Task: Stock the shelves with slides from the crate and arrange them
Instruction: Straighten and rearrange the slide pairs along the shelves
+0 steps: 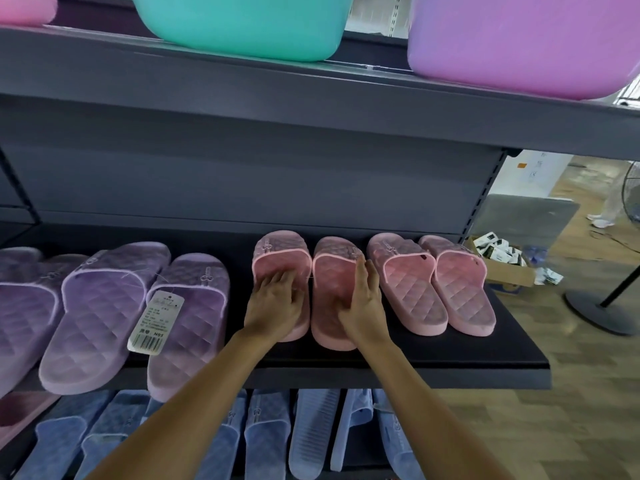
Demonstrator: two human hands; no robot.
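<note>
Arranging step, frame centre: left hand [275,301] lies flat, fingers spread, on a pink slide [280,249]; right hand [363,299], fingers straight, presses the second slide [334,268] sideways on the shelf [450,351]; next, probably squaring the pair.

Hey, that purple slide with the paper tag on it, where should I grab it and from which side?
Probably take the tagged purple slide by its heel, coming from the front: the heel overhangs the shelf edge toward you, so fingers fit under it, thumb on the footbed.
</note>
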